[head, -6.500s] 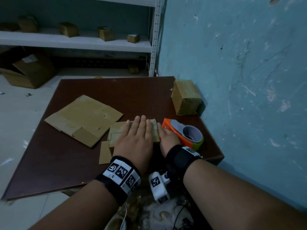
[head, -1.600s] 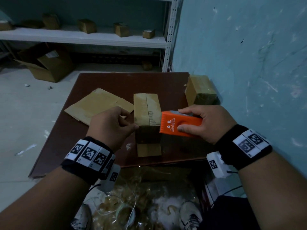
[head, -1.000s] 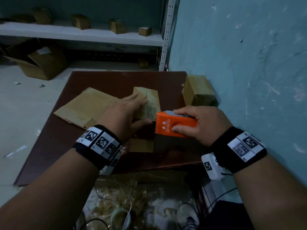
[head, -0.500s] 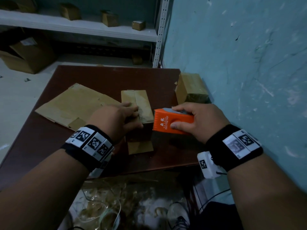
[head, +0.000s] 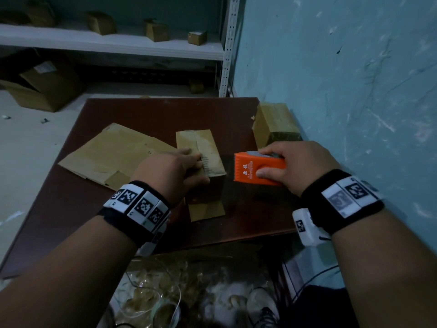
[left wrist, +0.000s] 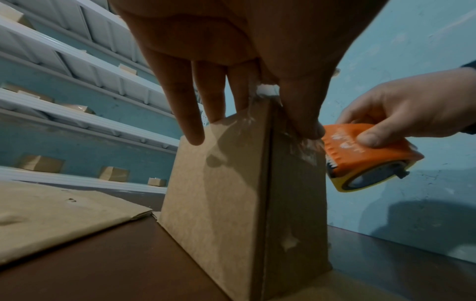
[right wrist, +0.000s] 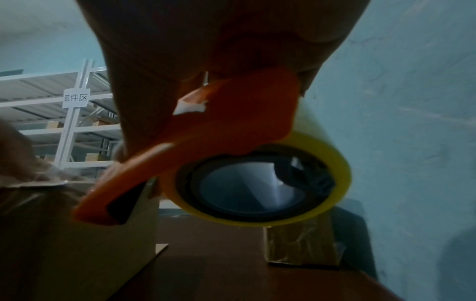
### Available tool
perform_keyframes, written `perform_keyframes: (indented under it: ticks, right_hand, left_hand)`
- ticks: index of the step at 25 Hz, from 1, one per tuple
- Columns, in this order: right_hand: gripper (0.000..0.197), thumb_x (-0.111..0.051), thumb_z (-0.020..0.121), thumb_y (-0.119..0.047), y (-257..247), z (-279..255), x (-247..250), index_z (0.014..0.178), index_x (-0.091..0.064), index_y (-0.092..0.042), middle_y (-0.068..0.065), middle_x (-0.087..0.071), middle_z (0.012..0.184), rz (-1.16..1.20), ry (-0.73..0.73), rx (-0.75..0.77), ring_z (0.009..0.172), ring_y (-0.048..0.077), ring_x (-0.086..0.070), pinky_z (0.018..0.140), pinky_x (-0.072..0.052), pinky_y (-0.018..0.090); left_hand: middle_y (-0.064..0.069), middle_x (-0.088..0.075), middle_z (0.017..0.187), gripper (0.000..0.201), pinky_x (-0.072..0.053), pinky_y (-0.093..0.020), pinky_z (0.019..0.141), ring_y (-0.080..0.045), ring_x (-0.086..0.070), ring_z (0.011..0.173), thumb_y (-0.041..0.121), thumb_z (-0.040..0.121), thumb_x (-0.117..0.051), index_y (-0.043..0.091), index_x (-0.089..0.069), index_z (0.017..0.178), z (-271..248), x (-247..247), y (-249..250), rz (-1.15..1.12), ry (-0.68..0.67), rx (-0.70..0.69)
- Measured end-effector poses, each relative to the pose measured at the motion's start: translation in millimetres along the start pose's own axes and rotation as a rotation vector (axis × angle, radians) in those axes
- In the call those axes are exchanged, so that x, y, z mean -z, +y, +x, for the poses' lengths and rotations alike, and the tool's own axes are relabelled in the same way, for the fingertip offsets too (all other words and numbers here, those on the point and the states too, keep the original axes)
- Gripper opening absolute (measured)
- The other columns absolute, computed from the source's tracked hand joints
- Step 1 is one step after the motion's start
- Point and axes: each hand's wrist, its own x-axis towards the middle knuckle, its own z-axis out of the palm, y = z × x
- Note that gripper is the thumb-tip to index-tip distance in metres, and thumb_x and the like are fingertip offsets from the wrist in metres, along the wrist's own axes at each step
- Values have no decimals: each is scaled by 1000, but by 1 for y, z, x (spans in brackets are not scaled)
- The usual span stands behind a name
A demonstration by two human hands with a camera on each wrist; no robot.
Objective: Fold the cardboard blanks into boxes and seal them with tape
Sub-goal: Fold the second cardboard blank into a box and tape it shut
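One cardboard box (head: pixel 201 147), orange plastic dispenser (head: pixel 250 169)

Blanks (head: pixel 111 155) lie left of the box (head: pixel 203 150), dispenser (head: pixel 257 169) right.

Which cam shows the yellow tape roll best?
Right wrist: the tape roll sits close, yellow rim and dark core plain under the orange dispenser. Left wrist shows it small, at the dispenser's lower end. Head shows only the dispenser's top.

A white rack (head: pixel 118 45) (paper sign (right wrist: pixel 76 98) on its post) stands beside the teal wall (head: pixel 331 67).
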Motion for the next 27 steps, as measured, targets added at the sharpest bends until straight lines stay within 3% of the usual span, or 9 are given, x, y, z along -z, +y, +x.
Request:
perform_keyframes:
  ticks: [4,9,11,13,16,18,21,24,27]
  right_hand:
    - [53,-70,87,-64,-25,10,-6,133,-60,-40,-9,-69,120,-37,-7,-73,110,20,-64,100,-51,44]
    - [28,-66,94,-53,-17,14,-11,113,-66,-32,-2,-68,96,-273,46,-169,100,27,-66,91,-41,41]
    - [36,-64,93,-59,-5,14,-17,117,-65,-33,0,-71,104,-115,53,-224,102,30,-66,83,-42,38]
    - [42,-61,93,-64,-4,13,-33,123,-61,-34,1,-71,109,-28,52,-180,104,31,-67,88,-48,41]
    - [42,-55,94,-67,-18,18,-61,122,-53,-36,-1,-71,107,-86,-46,-102,101,30,-67,94,-47,47]
    - [44,-56,92,-68,-21,21,-72,121,-49,-36,-2,-69,108,-129,-81,-111,102,28,-65,94,-45,48]
    - [52,-59,89,-68,-24,18,-69,129,-52,-37,2,-60,120,-215,65,-142,114,29,-55,97,-44,49]
    - [39,-53,99,-54,-34,10,-62,130,-59,-31,-2,-58,114,181,288,-54,107,21,-57,91,-52,43]
    - [42,-51,102,-57,-55,3,-69,131,-58,-27,-11,-65,106,677,190,-116,94,9,-64,85,-56,38]
  left_hand:
    - [7,-53,152,44,-49,-44,109,-15,-52,139,52,94,-63,27,-68,130,0,2,9,35,22,9]
    - [5,-53,154,53,-53,-43,104,-16,-57,135,61,88,-57,31,-66,131,-2,2,6,47,-19,17]
    - [6,-52,154,54,-52,-42,107,-15,-55,137,58,89,-62,31,-63,135,-6,1,5,47,-11,9]
    - [6,-52,154,56,-52,-42,107,-15,-55,136,59,88,-62,31,-62,137,-10,1,7,35,-3,13]
    - [7,-54,152,60,-54,-42,104,-14,-57,133,65,88,-48,32,-63,136,-13,5,10,-4,16,3]
    - [6,-57,148,50,-53,-39,103,-12,-57,133,58,95,-45,30,-67,132,-14,6,10,-46,33,-18]
    - [5,-61,145,40,-56,-39,99,-13,-62,127,47,99,-53,29,-68,132,-13,2,7,-63,79,-7]
    - [4,-61,145,50,-57,-44,97,-15,-62,127,54,94,-47,28,-68,131,-11,-5,2,-114,70,-2]
    - [8,-61,145,48,-56,-43,99,-12,-60,129,55,93,-46,30,-70,127,-10,-6,1,-116,65,6]
